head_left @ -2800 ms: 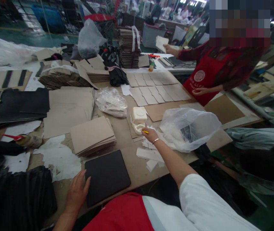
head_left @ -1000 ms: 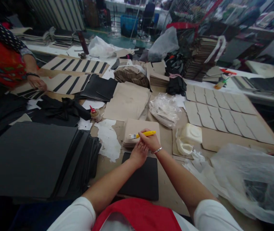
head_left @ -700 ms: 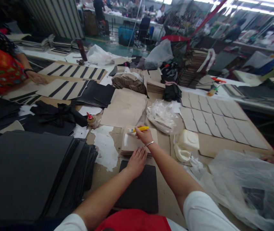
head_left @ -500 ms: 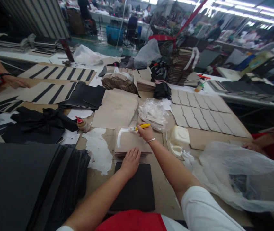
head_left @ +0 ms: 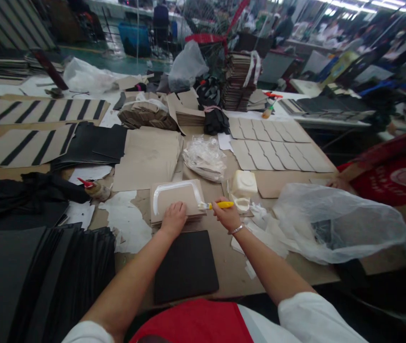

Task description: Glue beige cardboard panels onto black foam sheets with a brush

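My right hand [head_left: 227, 214] is closed around the yellow handle of a paintbrush [head_left: 220, 205]. Its white-coated bristles touch the right edge of the top sheet on a stack of beige boards [head_left: 174, 197]. A wet white band of what looks like glue runs along the left, far and right edges of that sheet. Lying flat with fingers stretched out, my left hand [head_left: 174, 218] presses on the near edge of the stack. Just in front of me lies a black panel [head_left: 186, 267]. A cut-open white plastic container [head_left: 242, 186] stands to the right of the brush.
Dark sheets [head_left: 6, 281] are piled at the left. A glue bottle with a red tip [head_left: 95, 189] stands near torn white paper [head_left: 126, 219]. A clear plastic bag [head_left: 338, 224] lies at the right, by a person in red [head_left: 395, 166]. Overlapping beige pieces [head_left: 277, 155] lie beyond.
The brush in my right hand has moved from the far edge to the right edge, extending the white band. My left hand stays on the stack. My view has turned right.
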### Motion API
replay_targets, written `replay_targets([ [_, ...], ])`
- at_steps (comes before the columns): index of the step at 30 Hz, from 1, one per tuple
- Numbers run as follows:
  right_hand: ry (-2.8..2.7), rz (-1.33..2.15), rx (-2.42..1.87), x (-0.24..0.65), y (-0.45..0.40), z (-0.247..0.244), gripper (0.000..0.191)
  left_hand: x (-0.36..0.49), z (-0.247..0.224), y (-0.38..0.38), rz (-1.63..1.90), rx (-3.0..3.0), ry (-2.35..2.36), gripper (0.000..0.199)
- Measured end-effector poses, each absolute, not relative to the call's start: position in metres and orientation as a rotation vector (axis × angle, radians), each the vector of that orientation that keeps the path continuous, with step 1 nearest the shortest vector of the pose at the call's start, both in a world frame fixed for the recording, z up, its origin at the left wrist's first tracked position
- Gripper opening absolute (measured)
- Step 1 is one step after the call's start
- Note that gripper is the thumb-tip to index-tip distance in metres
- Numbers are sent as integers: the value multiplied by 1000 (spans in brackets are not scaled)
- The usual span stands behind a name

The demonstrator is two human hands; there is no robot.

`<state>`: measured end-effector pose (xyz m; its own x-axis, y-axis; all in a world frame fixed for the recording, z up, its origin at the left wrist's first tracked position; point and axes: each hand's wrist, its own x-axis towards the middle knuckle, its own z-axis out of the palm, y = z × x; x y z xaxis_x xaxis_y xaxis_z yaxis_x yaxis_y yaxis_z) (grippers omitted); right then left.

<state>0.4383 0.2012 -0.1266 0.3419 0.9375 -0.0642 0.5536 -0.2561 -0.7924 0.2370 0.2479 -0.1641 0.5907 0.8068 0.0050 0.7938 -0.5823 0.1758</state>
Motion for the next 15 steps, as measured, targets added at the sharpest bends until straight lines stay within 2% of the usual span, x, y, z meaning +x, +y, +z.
replay_targets([
  [7,-870,762,-1619,441,170,-115,39,240,-141,272,-154,2658,1199,34],
  [11,-959,785,-1512,437,163,-116,48,243,-129,287,-314,2648,1120,33],
  [15,-1203,724,-1533,429,159,-135,41,241,-125,286,-321,2683,1039,24],
])
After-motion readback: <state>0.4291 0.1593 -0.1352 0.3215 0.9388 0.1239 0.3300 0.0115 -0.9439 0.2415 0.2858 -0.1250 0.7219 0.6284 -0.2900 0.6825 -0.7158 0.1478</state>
